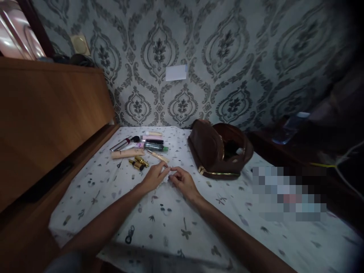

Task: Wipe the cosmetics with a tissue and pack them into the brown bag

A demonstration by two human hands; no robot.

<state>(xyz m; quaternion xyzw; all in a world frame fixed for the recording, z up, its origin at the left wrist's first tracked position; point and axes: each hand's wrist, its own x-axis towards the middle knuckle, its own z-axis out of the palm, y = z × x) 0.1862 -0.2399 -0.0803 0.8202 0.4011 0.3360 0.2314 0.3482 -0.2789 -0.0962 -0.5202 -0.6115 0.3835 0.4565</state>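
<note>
My left hand and my right hand meet over the middle of the printed cloth, fingertips nearly touching. Their fingers are bent and pinched around something small and pale that I cannot make out. Just beyond my left hand lies a thin beige brush or pencil. Two gold-and-black lipsticks rest to its left. Behind them are a peach tube, a dark bottle with a green cap, a black pen-like stick and a silver tube. An open brown bag stands right of my hands.
A wooden cabinet borders the left side, and a patterned wall rises behind the cloth. A blurred-out patch covers something at the right. Beyond it stands a clear plastic bottle, near a pale cable.
</note>
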